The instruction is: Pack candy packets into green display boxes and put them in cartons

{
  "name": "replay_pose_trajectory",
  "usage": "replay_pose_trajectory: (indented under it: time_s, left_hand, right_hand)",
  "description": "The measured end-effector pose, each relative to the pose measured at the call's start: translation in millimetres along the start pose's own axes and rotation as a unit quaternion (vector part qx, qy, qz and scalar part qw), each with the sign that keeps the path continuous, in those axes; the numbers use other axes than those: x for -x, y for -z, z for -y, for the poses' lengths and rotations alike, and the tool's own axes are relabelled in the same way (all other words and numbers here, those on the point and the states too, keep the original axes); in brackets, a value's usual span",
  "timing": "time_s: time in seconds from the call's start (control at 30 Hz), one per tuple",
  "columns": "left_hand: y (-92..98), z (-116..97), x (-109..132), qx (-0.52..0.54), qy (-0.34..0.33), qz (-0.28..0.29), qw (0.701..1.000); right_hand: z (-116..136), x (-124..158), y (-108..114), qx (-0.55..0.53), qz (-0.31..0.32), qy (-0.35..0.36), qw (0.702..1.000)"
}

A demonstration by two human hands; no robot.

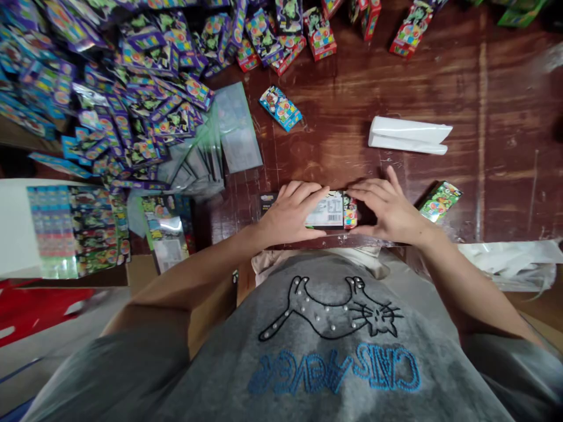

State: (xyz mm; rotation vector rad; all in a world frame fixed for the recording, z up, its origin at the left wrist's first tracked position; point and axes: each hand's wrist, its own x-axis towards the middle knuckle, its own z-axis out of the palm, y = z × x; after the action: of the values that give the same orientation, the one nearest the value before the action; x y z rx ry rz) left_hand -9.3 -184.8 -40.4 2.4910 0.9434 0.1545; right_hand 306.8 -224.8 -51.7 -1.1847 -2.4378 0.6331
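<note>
In the head view, a flat black printed bag (329, 210) with a white barcode label lies at the table's front edge. My left hand (295, 210) is closed over it, fingers at the far edge and thumb at the near edge. From the bag's right end sticks out a small colourful box (350, 211), red on its side. My right hand (387, 208) spans the end of this box, fingertips on its far side and thumb on its near side, index finger partly raised. How far the box reaches inside the bag is hidden.
A heap of small purple boxes (145, 99) fills the back left, beside clear plastic bags (237, 129). A blue box (280, 108), a folded white sheet (409, 135) and a green box (441, 201) lie around my hands. Red boxes (320, 35) stand at the back.
</note>
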Motion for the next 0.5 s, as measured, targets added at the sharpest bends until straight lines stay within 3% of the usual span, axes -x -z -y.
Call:
replay_pose_trajectory:
  time_s: [0.1,0.2,0.3,0.4,0.5]
  left_hand:
    - [-0.6,-2,-1,-0.007,0.002,-0.009,1.000]
    - [-0.2,-2,1,-0.013,0.015,-0.014,1.000]
    - [-1.5,-4,0,-0.020,0.022,-0.019,0.999]
    - [-4.0,-9,-5,-0.020,0.016,-0.031,0.999]
    - [-4.3,-8,-7,-0.020,0.005,-0.043,0.999]
  right_hand:
    - [1,-6,-1,0.000,-0.004,0.007,1.000]
    - [8,3,3,0.019,-0.043,-0.041,0.998]
    - [25,14,-1,0.026,-0.067,-0.078,0.994]
    - [41,20,-9,0.008,-0.050,-0.077,0.996]
    - [33,41,5,0.030,-0.074,-0.126,0.989]
